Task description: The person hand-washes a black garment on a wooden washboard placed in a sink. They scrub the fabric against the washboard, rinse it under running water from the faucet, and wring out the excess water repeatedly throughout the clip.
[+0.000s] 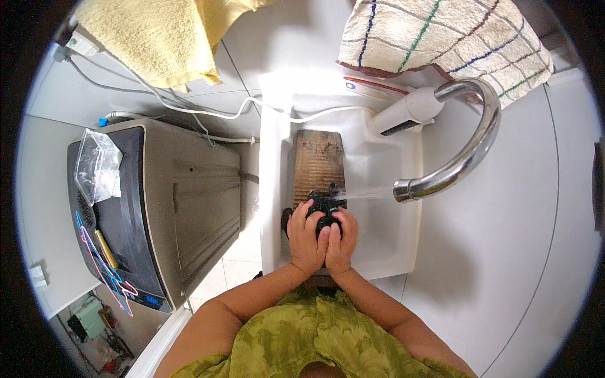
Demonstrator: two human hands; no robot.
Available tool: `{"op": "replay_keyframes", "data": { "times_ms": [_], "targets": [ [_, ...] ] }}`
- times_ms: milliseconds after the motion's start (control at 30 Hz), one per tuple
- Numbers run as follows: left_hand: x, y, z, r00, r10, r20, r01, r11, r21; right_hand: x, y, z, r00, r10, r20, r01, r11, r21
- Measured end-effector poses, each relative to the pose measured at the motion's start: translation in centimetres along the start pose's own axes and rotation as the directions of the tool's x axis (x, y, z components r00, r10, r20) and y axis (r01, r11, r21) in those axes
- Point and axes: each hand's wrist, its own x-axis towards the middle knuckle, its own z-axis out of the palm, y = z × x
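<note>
A wooden washboard (319,160) with ridges stands in a white sink (385,236). Bunched black wet cloth (326,205) lies on its lower part, with some of it hanging over the left edge. My left hand (305,238) grips the cloth from the left, fingers curled. Close beside it, my right hand (341,241) grips the same cloth, the two thumbs side by side. Water runs from a curved chrome faucet (465,165) at the right onto the cloth just ahead of my fingers.
A white electric faucet heater (409,111) with a cable stands at the sink's back right. Left is a washing machine (198,189) bearing a clear plastic container (97,165), a brush (106,250) and hangers (111,279). A yellow towel (156,38) and a checked towel (439,42) hang behind.
</note>
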Motion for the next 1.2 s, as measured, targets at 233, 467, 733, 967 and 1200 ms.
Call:
{"op": "replay_keyframes", "data": {
  "times_ms": [233, 467, 733, 967, 1200],
  "targets": [
    [5.1, -3.6, 3.3, 0.938, -0.194, 0.289, 0.175, 0.98, 0.09, 5.0, 5.0, 3.6, 0.997, -0.08, 0.003, 0.078, 0.958, -0.275],
    [10.8, -5.7, 5.5, 0.726, -0.423, 0.542, 0.334, 0.906, 0.26, 11.3, 7.0, 4.7, 0.892, 0.28, 0.356, -0.117, 0.902, -0.416],
    [9.2, -8.1, 4.4, 0.694, -0.398, 0.6, 0.581, 0.802, -0.139, 10.7, 6.1, 3.0, 0.898, 0.222, 0.379, -0.177, 0.973, -0.15],
    [0.4, -0.6, -0.1, 0.995, -0.033, 0.097, 0.038, 0.998, -0.056, 0.9, -0.3, -0.6, 0.994, -0.012, 0.105, 0.02, 0.997, -0.08],
    [4.7, -3.1, 3.2, 0.963, -0.16, 0.216, 0.157, 0.987, 0.034, 3.7, 4.5, 3.2, 0.999, 0.035, -0.001, -0.035, 0.98, -0.197]
  ]
}}
